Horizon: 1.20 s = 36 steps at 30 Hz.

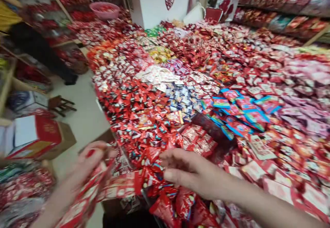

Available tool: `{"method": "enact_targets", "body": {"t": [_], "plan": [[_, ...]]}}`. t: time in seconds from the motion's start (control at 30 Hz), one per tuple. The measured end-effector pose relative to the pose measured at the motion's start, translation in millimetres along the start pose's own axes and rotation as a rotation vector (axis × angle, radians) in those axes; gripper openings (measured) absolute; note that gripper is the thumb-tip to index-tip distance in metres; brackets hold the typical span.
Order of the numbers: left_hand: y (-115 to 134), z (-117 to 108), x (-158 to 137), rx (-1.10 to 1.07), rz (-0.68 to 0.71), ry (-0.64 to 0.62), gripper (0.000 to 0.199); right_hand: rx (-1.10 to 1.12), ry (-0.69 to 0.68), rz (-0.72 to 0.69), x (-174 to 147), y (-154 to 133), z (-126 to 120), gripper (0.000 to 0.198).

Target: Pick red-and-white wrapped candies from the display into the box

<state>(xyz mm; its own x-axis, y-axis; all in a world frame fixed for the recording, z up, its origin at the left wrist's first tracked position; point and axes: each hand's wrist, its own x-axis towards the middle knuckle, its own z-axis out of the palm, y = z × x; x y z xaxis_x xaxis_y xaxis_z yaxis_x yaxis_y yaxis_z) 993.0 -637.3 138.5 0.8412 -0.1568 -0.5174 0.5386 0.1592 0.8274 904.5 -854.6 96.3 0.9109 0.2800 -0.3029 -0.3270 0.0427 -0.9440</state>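
My left hand (95, 157), blurred, is closed on a red-and-white printed packet (82, 200) that hangs down along my forearm. Another red-and-white printed piece (121, 185) lies just right of it; whether the two are joined I cannot tell. My right hand (187, 171) hovers over shiny red wrapped candies (151, 174), its fingers bent and the thumb apart from them. Nothing shows between those fingers. Larger red candy packets (165, 207) lie below this hand. Just beyond it, small red-and-pale wrapped pieces (198, 140) sit in a dark box (219, 135).
A broad table is heaped with sorted wrapped sweets, including blue-edged packets (239, 109) and dark blue-and-white pieces (183, 99). A pink basin (104, 11) stands at the back. On the left are a small stool (62, 105), a red carton (47, 135) and a person in dark trousers (38, 46).
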Motion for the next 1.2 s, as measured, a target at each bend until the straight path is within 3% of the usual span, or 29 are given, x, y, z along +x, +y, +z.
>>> {"method": "enact_targets", "body": {"t": [0.1, 0.17, 0.23, 0.4, 0.47, 0.53, 0.67, 0.83, 0.97, 1.07, 1.2], "plan": [[0, 2, -9, -0.069, 0.015, -0.137, 0.036, 0.504, -0.079, 0.054, 24, 2, 50, 0.065], [-5, 3, -13, -0.123, 0.026, -0.127, 0.034, 0.714, -0.125, 0.099, 34, 4, 70, 0.058], [-7, -2, -14, -0.158, 0.024, -0.118, 0.034, 0.769, -0.098, 0.109, 38, 6, 81, 0.046], [8, -43, -13, -0.237, 0.09, -0.083, 0.044, 0.651, 0.123, -0.007, 34, 9, 91, 0.037], [11, -59, -14, -0.091, 0.07, -0.079, 0.047, 0.585, 0.209, -0.04, 32, 9, 92, 0.036], [4, -68, -18, 0.131, 0.001, -0.159, 0.047, 0.537, 0.271, -0.065, 32, 9, 94, 0.036], [-23, -62, -27, 0.373, -0.095, -0.342, 0.031, 0.478, 0.301, -0.096, 34, 8, 98, 0.036], [-44, -48, -29, 0.31, -0.19, -0.277, 0.032, 0.463, 0.317, -0.121, 34, 18, 94, 0.033], [-51, -44, -24, 0.35, -0.138, -0.363, 0.042, 0.477, 0.357, -0.111, 32, 33, 90, 0.037], [-53, -40, -19, 0.498, -0.085, -0.421, 0.041, 0.431, 0.324, -0.16, 28, 41, 85, 0.039], [-53, -28, -15, 0.769, 0.008, -0.539, 0.033, 0.14, 0.227, -0.293, 17, 36, 71, 0.036]]}}
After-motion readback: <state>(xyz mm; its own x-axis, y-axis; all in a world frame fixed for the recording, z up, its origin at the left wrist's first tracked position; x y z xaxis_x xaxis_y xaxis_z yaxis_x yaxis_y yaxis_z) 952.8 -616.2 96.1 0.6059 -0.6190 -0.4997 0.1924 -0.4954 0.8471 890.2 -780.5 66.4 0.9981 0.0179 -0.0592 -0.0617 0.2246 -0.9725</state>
